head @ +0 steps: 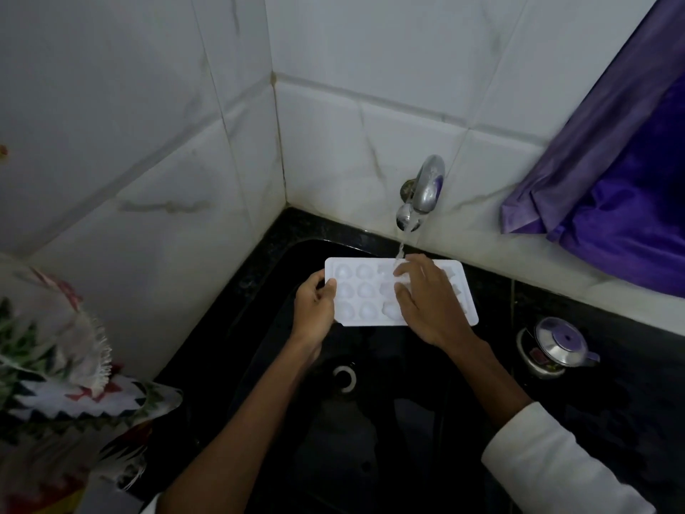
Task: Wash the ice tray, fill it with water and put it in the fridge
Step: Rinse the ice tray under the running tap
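A white ice tray (361,296) with rounded pockets is held flat over the black sink (400,409). My left hand (315,309) grips its left short edge. On top of the tray's right half lies my right hand (430,306), fingers spread on the pockets. Water runs from the metal tap (422,192) on the tiled wall and lands on the tray's far edge by my right fingertips. The right part of the tray is hidden under my hand.
A drain ring (344,379) sits low in the sink. On the black counter to the right stands a small steel lidded pot (558,345). A purple curtain (622,168) hangs at the upper right. Patterned cloth (63,369) lies at the left.
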A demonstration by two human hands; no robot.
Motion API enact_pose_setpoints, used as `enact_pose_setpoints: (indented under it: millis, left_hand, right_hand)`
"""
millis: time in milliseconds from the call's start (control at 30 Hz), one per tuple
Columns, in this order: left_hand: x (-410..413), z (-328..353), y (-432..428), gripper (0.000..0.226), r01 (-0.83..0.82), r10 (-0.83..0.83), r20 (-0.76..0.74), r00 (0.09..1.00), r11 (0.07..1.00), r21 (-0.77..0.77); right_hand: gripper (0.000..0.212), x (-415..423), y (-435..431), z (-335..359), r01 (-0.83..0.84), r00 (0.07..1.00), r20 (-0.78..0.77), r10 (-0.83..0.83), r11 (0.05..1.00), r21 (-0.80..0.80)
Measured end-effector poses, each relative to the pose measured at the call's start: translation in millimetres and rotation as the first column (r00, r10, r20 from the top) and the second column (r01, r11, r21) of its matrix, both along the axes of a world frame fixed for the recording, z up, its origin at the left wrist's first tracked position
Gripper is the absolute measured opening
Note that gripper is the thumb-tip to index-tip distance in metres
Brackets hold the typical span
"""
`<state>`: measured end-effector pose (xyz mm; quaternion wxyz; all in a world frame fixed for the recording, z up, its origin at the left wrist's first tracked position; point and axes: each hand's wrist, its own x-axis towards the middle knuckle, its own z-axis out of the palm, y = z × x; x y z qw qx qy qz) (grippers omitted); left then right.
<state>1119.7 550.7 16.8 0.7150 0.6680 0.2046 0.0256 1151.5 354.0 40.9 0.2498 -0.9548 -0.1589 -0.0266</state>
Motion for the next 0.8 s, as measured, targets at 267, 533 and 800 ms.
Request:
enact_pose_setpoints:
  millis: [267, 533, 800]
  left_hand:
    - [9, -1, -3, 0.024, -0.063, 0.061, -0.040, 0.997, 0.997, -0.049]
    - [20, 10, -7, 0.026, -0.078, 0.076, -0.044, 0.996, 0.996, -0.042]
    - [22, 16, -8, 0.027, -0.059, 0.058, -0.040, 0.998, 0.997, -0.043]
  right_hand:
    - [0.029, -12, -8, -7, -0.041, 0.999, 0.009, 0.041, 0.999, 0.007]
    - [0.039, 0, 1, 3, -0.019, 1.000, -0.009, 0.019, 0.993, -0.112]
    - [0.033, 5, 2, 5, 0.021, 1.000, -0.008, -0.022, 0.991, -0.136]
